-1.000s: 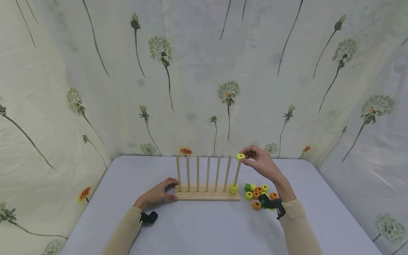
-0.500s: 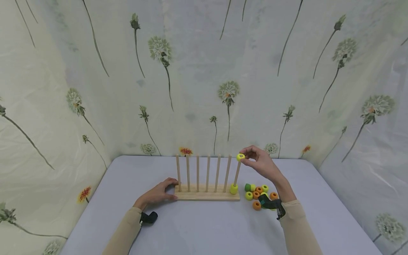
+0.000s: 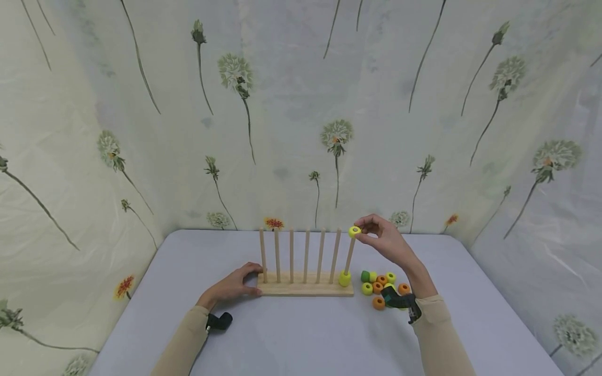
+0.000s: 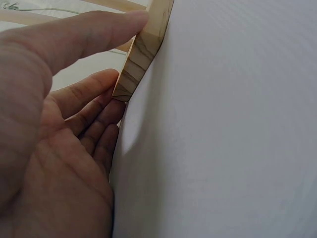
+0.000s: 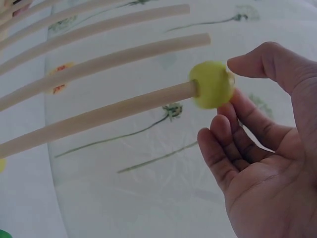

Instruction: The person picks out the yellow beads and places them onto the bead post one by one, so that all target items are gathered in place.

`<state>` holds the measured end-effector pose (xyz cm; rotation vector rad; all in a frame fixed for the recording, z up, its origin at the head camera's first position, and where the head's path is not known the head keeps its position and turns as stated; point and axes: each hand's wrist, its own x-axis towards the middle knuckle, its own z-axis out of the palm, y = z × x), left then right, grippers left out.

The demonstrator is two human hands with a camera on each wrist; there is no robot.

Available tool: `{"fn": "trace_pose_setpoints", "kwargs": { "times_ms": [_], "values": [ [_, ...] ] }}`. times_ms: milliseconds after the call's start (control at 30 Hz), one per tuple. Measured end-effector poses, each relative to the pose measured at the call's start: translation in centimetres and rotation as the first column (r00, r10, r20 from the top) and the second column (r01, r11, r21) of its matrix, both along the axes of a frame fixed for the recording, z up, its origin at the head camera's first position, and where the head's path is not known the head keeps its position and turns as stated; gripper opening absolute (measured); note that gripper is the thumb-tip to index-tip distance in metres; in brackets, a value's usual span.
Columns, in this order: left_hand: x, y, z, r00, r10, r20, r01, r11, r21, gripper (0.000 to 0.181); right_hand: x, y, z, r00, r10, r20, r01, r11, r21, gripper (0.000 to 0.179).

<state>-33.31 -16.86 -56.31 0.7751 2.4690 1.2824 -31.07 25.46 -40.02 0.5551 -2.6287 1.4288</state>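
Screened-off recording station; wider room type can't be determined. Worktop (image 3: pixel 301 339) is enclosed on three sides by dandelion-print sheeting (image 3: pixel 287 115); wrist cameras (image 3: pixel 220 320) are worn.

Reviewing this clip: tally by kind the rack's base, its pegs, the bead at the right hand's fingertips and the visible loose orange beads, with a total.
Flat pale wooden base: 1
Upright round pale wooden pegs: 7
Round yellow bead at right hand: 1
Loose round holed orange beads: 4 visible
Total: 13
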Motion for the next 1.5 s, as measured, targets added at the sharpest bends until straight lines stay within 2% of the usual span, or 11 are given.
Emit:
{"fn": "trace_pose_setpoints", "kwargs": {
  "times_ms": [600, 900, 1133, 1500],
  "values": [
    [-0.1, 0.1, -0.2, 1.000, -0.002, 0.007, 0.002, 1.000, 0.006, 0.062, 0.2, -0.3, -0.1, 1.000, 0.008, 0.000, -0.008, 1.000, 0.002, 0.029],
    [-0.2, 0.2, -0.2, 1.000, 0.004, 0.011, -0.004, 1.000, 0.007, 0.062, 1.0, -0.7, 0.9, 1.000, 0.001, 0.010, -0.001, 1.000, 0.025, 0.028],
    [-0.3, 0.1, -0.2, 1.000, 0.017, 0.018, -0.017, 1.000, -0.004, 0.061, 0.2, 0.1, -0.1, 1.000, 0.002, 0.017, -0.002, 1.000, 0.013, 0.030],
    [-0.2, 0.0, -0.2, 1.000, 0.018, 0.026, -0.018, 1.000, 0.003, 0.061, 0.3, 1.2, -0.3, 1.000, 0.000, -0.023, 0.001, 1.000, 0.026, 0.031]
  ]
}}
